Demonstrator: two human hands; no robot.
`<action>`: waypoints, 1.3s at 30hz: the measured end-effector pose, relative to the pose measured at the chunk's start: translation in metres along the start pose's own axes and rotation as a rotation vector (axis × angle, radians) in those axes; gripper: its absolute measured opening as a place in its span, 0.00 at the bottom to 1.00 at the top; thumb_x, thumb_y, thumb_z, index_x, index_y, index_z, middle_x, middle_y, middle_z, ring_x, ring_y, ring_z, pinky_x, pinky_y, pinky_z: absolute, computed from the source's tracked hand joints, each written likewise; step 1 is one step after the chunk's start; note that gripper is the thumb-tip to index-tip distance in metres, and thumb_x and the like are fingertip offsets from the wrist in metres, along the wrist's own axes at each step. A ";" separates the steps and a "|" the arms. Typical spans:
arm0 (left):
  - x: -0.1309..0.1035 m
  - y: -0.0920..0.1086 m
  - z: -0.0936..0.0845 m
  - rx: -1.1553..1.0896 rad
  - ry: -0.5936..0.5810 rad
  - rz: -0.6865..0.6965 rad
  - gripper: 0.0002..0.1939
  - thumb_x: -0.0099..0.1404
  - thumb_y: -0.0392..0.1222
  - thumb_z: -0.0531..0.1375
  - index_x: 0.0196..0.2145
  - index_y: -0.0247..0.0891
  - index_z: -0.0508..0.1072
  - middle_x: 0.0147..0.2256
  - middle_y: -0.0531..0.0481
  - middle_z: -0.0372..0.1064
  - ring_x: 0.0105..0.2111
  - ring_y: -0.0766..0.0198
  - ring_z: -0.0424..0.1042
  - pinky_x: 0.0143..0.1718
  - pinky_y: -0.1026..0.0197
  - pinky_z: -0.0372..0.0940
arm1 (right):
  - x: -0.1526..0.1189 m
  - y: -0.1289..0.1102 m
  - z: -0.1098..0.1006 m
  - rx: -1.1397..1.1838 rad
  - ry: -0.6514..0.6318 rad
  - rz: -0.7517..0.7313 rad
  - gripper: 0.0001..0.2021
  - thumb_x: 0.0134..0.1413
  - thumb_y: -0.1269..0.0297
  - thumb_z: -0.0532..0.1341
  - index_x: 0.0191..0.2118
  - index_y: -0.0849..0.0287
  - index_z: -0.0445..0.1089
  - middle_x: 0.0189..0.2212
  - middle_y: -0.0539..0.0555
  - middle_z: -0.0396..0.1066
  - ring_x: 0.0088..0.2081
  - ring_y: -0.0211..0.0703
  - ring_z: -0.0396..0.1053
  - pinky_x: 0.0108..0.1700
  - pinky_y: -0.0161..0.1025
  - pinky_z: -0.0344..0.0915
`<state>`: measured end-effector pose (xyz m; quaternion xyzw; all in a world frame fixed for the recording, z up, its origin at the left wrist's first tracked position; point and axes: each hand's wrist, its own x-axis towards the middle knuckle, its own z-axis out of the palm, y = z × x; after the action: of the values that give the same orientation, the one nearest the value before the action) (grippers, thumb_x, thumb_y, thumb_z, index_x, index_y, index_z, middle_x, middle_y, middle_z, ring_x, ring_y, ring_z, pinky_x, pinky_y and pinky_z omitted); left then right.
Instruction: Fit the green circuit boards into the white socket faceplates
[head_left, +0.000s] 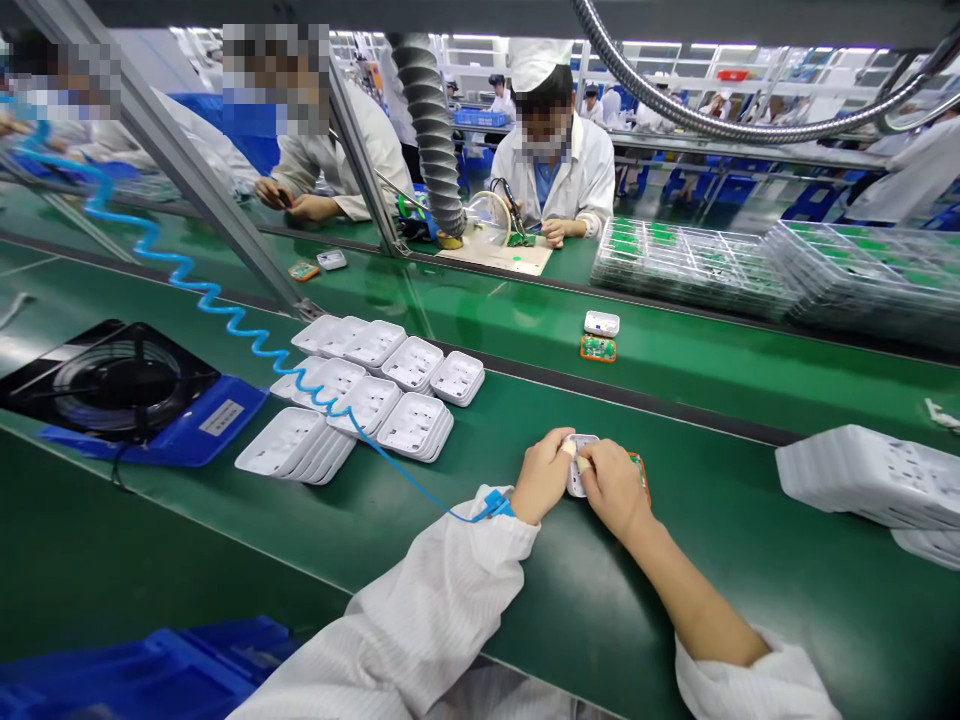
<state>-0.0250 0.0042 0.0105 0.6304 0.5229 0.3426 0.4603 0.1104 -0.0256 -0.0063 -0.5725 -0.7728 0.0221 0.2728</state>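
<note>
Low over the green bench, my left hand [544,474] grips the left side of a small white plastic casing [576,484], its thumb on the inner face. My right hand [618,492] is closed about the right side of the same casing, thumb pressing inside it. Both thumbs wear pale finger covers. A green circuit board with an orange edge [644,478] shows just beyond my right hand, mostly hidden by it; whether the hand touches it I cannot tell. Around my left wrist is a blue strap [495,505] with a coiled cord.
Stacks of white casings [412,425] stand left of my hands, and more casings [862,470] at the right. A black fan [135,375] lies far left. On the green belt sit a casing [602,323] and a board [598,348]. A co-worker [555,175] sits opposite, near stacked clear trays [690,270].
</note>
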 end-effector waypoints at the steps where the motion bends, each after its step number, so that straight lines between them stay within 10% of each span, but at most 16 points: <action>1: 0.000 0.000 0.000 0.003 0.005 0.004 0.16 0.63 0.42 0.49 0.45 0.40 0.71 0.43 0.49 0.72 0.42 0.61 0.70 0.44 0.61 0.64 | 0.000 0.000 0.000 -0.009 -0.014 -0.017 0.08 0.53 0.72 0.47 0.32 0.58 0.62 0.29 0.53 0.63 0.32 0.43 0.59 0.36 0.39 0.54; 23: 0.006 -0.002 -0.005 -0.022 0.022 0.010 0.18 0.62 0.38 0.50 0.48 0.37 0.68 0.46 0.48 0.70 0.44 0.62 0.69 0.46 0.62 0.63 | -0.017 0.013 -0.014 -0.088 -0.021 -0.054 0.11 0.59 0.61 0.51 0.39 0.60 0.66 0.34 0.56 0.66 0.38 0.45 0.59 0.38 0.41 0.54; 33: 0.007 0.005 -0.019 0.069 -0.239 0.190 0.19 0.62 0.39 0.49 0.50 0.38 0.68 0.47 0.48 0.69 0.45 0.60 0.68 0.49 0.59 0.62 | -0.011 0.013 -0.018 -0.153 -0.012 0.124 0.10 0.50 0.60 0.59 0.36 0.60 0.63 0.33 0.56 0.65 0.36 0.47 0.60 0.36 0.42 0.54; 39: 0.007 0.004 -0.017 0.040 -0.270 0.291 0.19 0.62 0.38 0.48 0.49 0.38 0.69 0.48 0.48 0.69 0.48 0.61 0.67 0.52 0.59 0.60 | -0.003 0.016 -0.032 0.133 -0.347 0.100 0.15 0.53 0.64 0.54 0.47 0.58 0.59 0.39 0.54 0.66 0.38 0.44 0.63 0.40 0.40 0.57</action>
<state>-0.0373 0.0142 0.0199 0.7485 0.3666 0.3074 0.4592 0.1395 -0.0321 0.0142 -0.5786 -0.7756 0.1853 0.1714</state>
